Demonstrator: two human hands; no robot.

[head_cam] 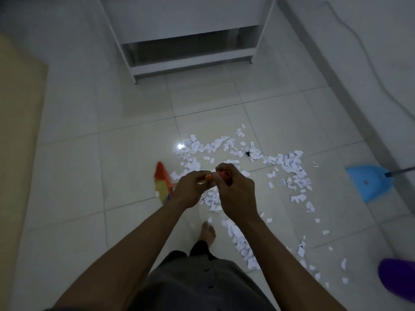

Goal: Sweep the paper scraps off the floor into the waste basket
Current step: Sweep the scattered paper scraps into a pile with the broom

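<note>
White paper scraps (247, 153) lie strewn over the tiled floor, from the middle toward the lower right. Both hands grip the top of a broom handle, which points almost straight at the camera. My left hand (193, 189) holds it just below my right hand (235, 191), which covers the reddish end. The broom's orange, yellow and blue head (162, 182) rests on the floor left of the scraps. A blue dustpan (368, 185) with a dark handle lies at the right, beside the scraps. No waste basket is clearly in view.
A white desk frame (190, 63) stands at the back. A wall base runs diagonally along the right, with a cable on it. A tan board (20, 131) lies at the left. A purple object (397, 279) sits at the lower right. My bare foot (207, 232) stands below the hands.
</note>
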